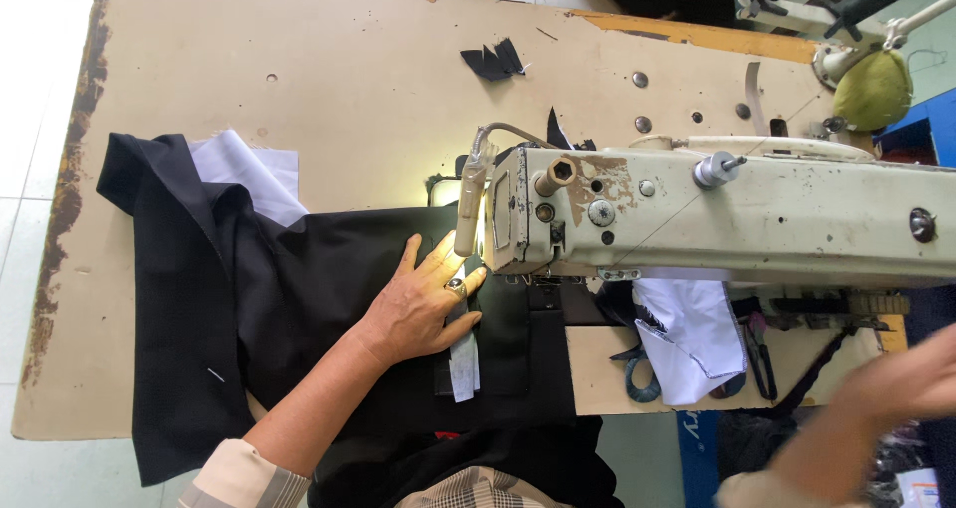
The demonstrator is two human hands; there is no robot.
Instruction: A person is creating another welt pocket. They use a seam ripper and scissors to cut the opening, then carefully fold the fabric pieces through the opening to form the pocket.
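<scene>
The left hand [423, 304] lies flat, palm down, on the black fabric [299, 299] that covers the middle of the worn sewing table [329, 80], its fingers [438, 259] spread slightly apart and pressed onto the cloth rather than clamped on anything, with a ring on one finger. The fabric runs under the whole hand and spreads away from the fingers toward 9 o'clock, where it folds over a white lining piece [254, 174] at about 10 o'clock from the hand. Just at the fingertips, toward 2 o'clock, stands the head of the cream sewing machine [717, 214], with its small lamp [470, 209] glowing right above the fingers. A narrow white label strip [464, 364] lies on the cloth at 5 o'clock from the hand, touching the edge of the palm. The right hand [911, 379] is at 3 o'clock, well apart from the fabric, near the right end of the machine; it is blurred and I cannot tell how its fingers stand. Below the machine arm lie a white cloth piece [697, 339] and blue-handled scissors [637, 374]. Black scraps [493, 60] lie on the table at 12 o'clock.
</scene>
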